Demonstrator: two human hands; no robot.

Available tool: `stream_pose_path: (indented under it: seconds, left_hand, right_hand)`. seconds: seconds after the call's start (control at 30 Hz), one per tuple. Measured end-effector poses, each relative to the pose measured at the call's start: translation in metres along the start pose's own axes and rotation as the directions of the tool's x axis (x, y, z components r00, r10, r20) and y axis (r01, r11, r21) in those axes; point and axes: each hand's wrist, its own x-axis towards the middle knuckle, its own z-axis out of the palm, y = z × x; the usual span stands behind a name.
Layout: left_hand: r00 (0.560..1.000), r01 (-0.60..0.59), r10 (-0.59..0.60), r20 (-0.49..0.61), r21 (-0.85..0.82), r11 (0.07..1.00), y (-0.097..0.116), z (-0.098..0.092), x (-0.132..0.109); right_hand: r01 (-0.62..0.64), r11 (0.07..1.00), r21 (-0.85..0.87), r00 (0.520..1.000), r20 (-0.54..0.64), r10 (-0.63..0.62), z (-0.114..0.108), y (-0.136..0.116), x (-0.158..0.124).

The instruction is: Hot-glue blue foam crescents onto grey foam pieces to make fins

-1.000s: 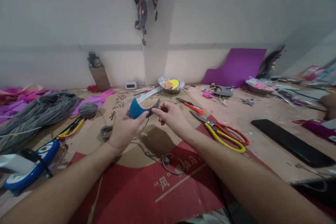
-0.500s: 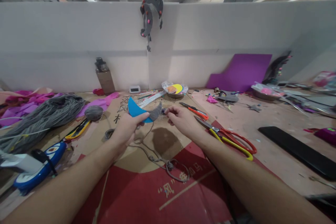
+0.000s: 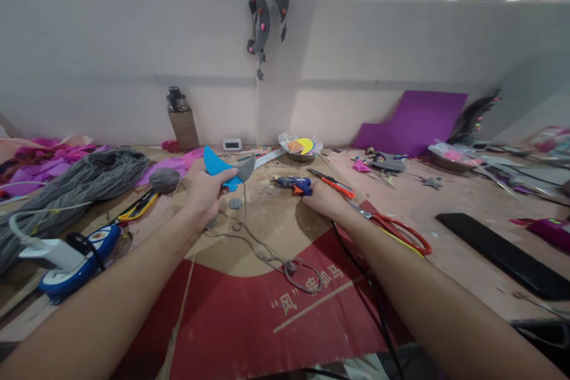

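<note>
A blue crescent-shaped piece [image 3: 215, 161], partly wrapped in grey yarn at its right end, is pinched between the thumb and fingers of my left hand [image 3: 207, 193]. From it a strand of grey yarn [image 3: 258, 249] trails down in loose loops over the cardboard. My right hand [image 3: 321, 199] is closed round the back end of a blue glue gun [image 3: 299, 184] with an orange trigger. Its nozzle points left, toward the crescent but apart from it. The handle is mostly hidden by my fingers. A small grey tuft [image 3: 235, 203] lies below the crescent.
Red-handled scissors [image 3: 396, 228] and an orange utility knife [image 3: 336, 185] lie beside my right forearm. A black cable [image 3: 378, 309] runs below it. At left are a grey yarn hank [image 3: 98, 181], a yarn ball [image 3: 164, 179] and a blue power strip [image 3: 104, 243]. A black slab [image 3: 503, 254] lies right.
My right hand has left the crescent's yarn-wrapped tip and moved right, and now holds the glue gun. My left hand has shifted slightly left and up with the crescent.
</note>
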Motion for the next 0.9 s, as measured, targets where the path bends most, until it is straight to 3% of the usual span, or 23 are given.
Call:
stream_pose_path:
  seconds: [0.17, 0.33, 0.4, 0.5, 0.57, 0.73, 0.9]
  left_hand:
    - [0.997, 0.006, -0.005, 0.073, -0.009, 1.000, 0.001, -0.001, 0.000]
    - [0.997, 0.015, -0.012, 0.082, -0.038, 0.999, 0.001, -0.002, 0.003]
    - [0.996, 0.015, -0.012, 0.084, -0.044, 0.999, 0.000, -0.003, 0.003]
    - [0.996, 0.005, -0.002, 0.089, -0.034, 0.999, -0.001, -0.004, 0.004]
    - [0.997, 0.001, 0.001, 0.079, -0.029, 1.000, -0.002, -0.005, 0.006]
    - [1.000, 0.006, -0.006, 0.019, -0.024, 1.000, -0.004, -0.005, 0.008]
    - [1.000, 0.002, -0.002, 0.006, -0.012, 1.000, -0.005, -0.005, 0.008]
  right_hand:
    - [-0.155, 0.965, 0.210, 0.988, 0.036, 0.151, -0.001, 0.006, 0.010]
    - [-0.216, 0.850, 0.481, 0.976, 0.092, 0.196, -0.006, -0.016, -0.001]
    - [-0.202, 0.758, 0.621, 0.979, 0.128, 0.156, -0.010, -0.028, -0.010]
    - [-0.165, 0.521, 0.838, 0.983, 0.180, 0.022, -0.017, -0.044, -0.020]
    - [-0.132, 0.453, 0.882, 0.983, 0.174, -0.051, -0.020, -0.050, -0.025]
    - [0.014, 0.493, 0.870, 0.980, 0.085, -0.178, -0.018, -0.056, -0.032]
    - [0.202, 0.758, 0.621, 0.968, -0.007, -0.252, -0.010, -0.058, -0.040]
